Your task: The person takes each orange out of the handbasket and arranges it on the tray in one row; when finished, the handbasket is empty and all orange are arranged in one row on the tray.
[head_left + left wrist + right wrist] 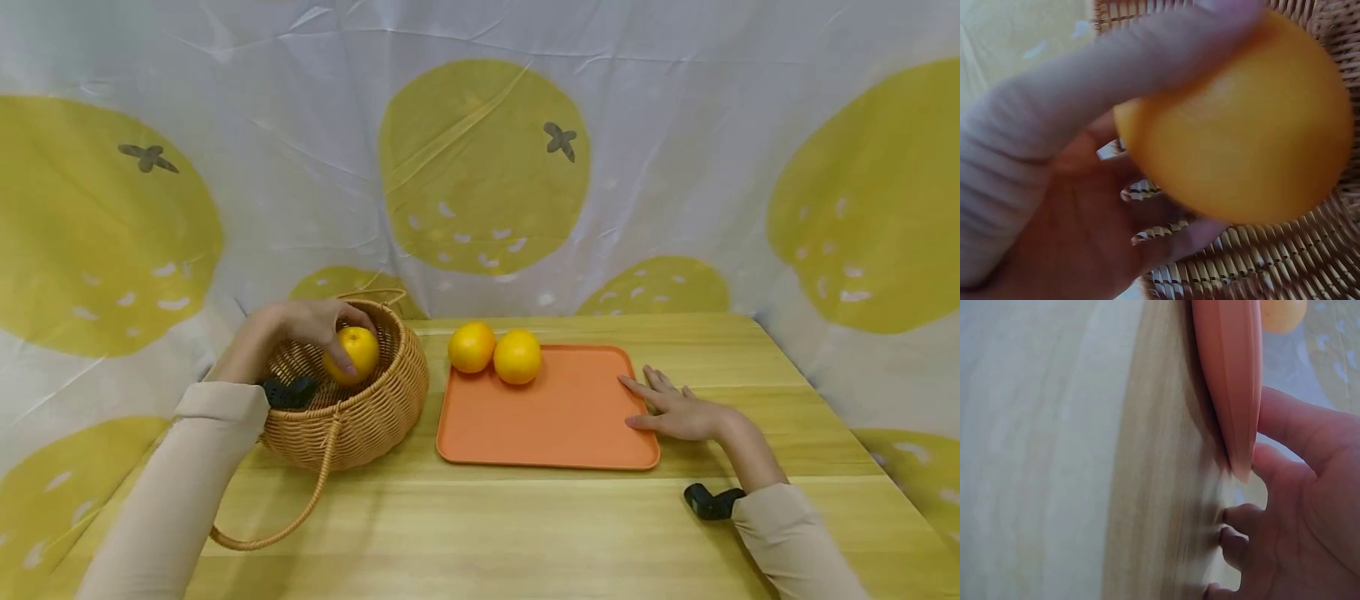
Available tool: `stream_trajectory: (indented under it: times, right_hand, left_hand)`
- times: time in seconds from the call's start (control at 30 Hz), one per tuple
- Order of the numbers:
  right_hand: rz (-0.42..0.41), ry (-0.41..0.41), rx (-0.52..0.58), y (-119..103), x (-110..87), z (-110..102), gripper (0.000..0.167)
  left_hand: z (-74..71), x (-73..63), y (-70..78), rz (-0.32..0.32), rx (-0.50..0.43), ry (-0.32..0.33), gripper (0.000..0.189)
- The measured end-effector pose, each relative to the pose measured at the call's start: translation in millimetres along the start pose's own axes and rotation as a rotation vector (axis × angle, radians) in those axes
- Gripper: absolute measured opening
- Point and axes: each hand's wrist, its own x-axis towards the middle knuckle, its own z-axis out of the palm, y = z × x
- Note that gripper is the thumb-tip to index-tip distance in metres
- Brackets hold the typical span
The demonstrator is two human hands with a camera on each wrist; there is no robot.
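In the head view my left hand [318, 327] holds an orange [356, 357] inside the mouth of a wicker basket [375, 425]. The left wrist view shows the thumb across the top of that orange [1241, 131] and fingers beneath it, with the basket's woven wall [1254, 256] behind. My right hand [678, 412] lies with spread fingers at the right edge of an orange tray [555, 417]. Its thumb and index finger touch the tray rim [1232, 381], while the other fingers rest on the table. Two more oranges sit side by side at the tray's back left corner, one [471, 347] left of the other [517, 357].
The basket's handle [300, 518] hangs down to the table at the front. The wooden table [525, 533] ends at a fruit-printed cloth [480, 167] behind and at both sides. Black devices [712, 502] are strapped at the wrists.
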Motion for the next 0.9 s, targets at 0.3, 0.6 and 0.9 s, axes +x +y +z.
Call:
stream_trajectory:
  times: [0.3,0.6,0.9]
  right_hand:
    - [-0.027,0.006,0.005,7.7,0.9,1.0,0.087]
    - [-0.025,0.007,0.028,3.5,-2.1,-0.2,0.088]
    - [-0.029,0.008,0.035,9.7,-0.3,0.9,0.089]
  left_hand:
    - [-9.6,-44.9,35.2,0.160,0.007,0.184,0.078]
    - [5.0,-57.9,64.1,0.233,-0.127,0.386,0.069]
    - [45.3,-52.1,128.1,0.186,-0.332,0.556,0.077]
